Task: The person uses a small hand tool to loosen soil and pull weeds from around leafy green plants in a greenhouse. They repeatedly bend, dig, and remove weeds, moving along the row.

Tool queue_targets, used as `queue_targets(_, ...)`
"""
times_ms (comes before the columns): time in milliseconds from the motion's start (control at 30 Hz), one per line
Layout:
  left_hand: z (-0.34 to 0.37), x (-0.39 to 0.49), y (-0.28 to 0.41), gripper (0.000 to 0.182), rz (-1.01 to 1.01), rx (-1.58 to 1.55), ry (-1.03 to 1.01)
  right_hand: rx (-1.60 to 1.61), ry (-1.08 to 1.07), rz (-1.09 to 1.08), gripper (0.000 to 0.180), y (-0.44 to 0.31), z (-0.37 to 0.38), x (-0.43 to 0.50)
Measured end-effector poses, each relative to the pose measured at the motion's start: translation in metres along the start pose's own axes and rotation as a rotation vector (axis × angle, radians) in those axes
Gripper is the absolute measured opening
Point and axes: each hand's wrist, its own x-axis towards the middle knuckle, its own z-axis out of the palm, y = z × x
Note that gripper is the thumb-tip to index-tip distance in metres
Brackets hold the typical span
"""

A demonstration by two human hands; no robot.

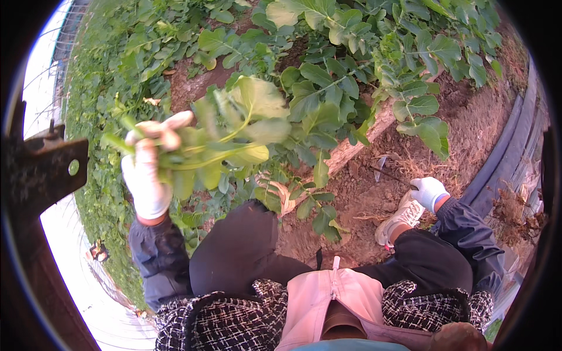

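Note:
My left hand (149, 171), in a white glove, is raised and closed around a bunch of cut leafy greens (219, 149) with lobed leaves. The cut stem ends stick out beyond the fingers to the left, and the leaves blur to the right. On the other side, my gloved right hand (429, 193) grips a thin, dark-shafted hand tool (393, 176), held low over the soil by my right shoe (401, 217). A pale, flat, blade-like piece (380, 168) shows near the tool's far end; whether it belongs to the tool is unclear.
Dense leafy plants (316, 79) grow ahead and to the left. A pale raised strip (351, 147) runs diagonally along the bed's edge beside bare soil (351, 197). Dark hoses (500, 158) lie at the right. A dark metal bracket (52, 162) juts in at the left.

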Motion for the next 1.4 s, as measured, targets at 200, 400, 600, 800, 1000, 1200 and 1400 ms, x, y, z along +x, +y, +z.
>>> queue_targets(200, -0.137, -0.180, 0.024, 0.022, -0.084, 1.465, 0.168, -0.029, -0.030, -0.040, 0.033, -0.002, 0.003, 0.006)
queue_targets(400, -0.183, -0.511, 0.070, 0.035, -1.890, 1.712, 0.099, -0.027, -0.016, -0.072, 0.032, -0.008, 0.001, 0.001)
queue_targets(600, -0.235, -0.419, 0.024, 0.046, -1.748, 1.751, -0.476, 0.010, 0.014, -0.100, 0.030, 0.002, 0.018, 0.008)
queue_targets(800, -0.012, 0.007, -0.069, 0.031, -0.042, 1.287, -0.187, 0.018, 0.048, -0.048, 0.027, 0.007, 0.018, 0.001)
queue_targets(1000, 0.164, 0.180, -0.178, 0.028, 0.193, 1.330, -0.544, -0.004, -0.005, -0.028, 0.025, -0.005, 0.006, -0.001)
queue_targets(1200, 0.181, 0.232, -0.293, 0.027, -0.447, 1.458, -0.571, 0.013, -0.014, 0.018, 0.026, -0.003, 0.008, -0.006)
queue_targets(1400, 0.117, 0.247, -0.340, 0.032, -0.694, 1.539, -0.688, 0.014, 0.024, -0.071, 0.024, -0.014, 0.003, 0.005)
